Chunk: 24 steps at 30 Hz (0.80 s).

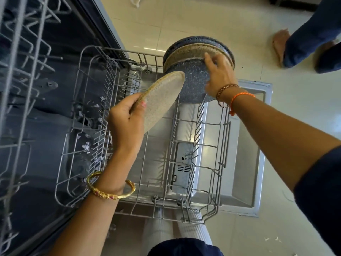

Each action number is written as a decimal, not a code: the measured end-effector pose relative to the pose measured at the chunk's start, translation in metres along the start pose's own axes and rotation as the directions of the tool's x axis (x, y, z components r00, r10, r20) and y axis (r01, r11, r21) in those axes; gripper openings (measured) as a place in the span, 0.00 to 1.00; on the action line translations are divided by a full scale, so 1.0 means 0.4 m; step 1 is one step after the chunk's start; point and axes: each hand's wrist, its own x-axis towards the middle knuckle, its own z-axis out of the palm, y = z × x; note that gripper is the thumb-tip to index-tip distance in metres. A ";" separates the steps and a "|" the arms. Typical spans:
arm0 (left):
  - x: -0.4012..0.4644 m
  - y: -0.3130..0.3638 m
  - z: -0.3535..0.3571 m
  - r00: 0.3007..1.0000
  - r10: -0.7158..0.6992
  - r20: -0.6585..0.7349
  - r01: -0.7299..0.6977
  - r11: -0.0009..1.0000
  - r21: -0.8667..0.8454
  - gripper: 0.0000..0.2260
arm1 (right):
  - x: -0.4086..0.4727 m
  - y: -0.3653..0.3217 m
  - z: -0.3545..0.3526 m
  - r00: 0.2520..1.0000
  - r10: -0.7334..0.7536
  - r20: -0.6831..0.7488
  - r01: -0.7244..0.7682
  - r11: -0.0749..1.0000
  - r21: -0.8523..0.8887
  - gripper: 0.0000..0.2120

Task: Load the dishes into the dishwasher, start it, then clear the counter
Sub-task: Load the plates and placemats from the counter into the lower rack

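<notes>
Speckled plate (162, 97) being gripped by left hand (127, 119), right hand (219, 76) clasping stacked plates (195, 58) over dishwasher rack (208, 124).

Below my left hand (127, 117), which grips a tilted beige plate (162, 100), the lower rack (224, 145) lies open, its wire floor bare. Tine rows (195, 137) stand just right of that grip. Beyond it, the plate stack (195, 69) under my right hand (219, 78) blocks the rack's far corner.
</notes>
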 end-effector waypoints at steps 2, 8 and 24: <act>0.011 0.003 0.002 1.000 0.026 0.006 -0.026 1.000 0.013 0.11 | -0.004 0.012 -0.012 0.999 0.035 0.002 -0.035 0.999 -0.020 0.37; 0.053 0.029 0.026 0.989 0.114 0.092 -0.113 0.993 -0.015 0.09 | -0.065 0.033 -0.044 0.977 -0.165 -0.133 0.201 0.917 0.344 0.39; 0.206 -0.027 0.218 0.953 0.134 0.271 -0.183 0.969 0.165 0.12 | -0.135 0.095 0.033 0.922 0.226 -0.314 -0.106 0.929 0.355 0.09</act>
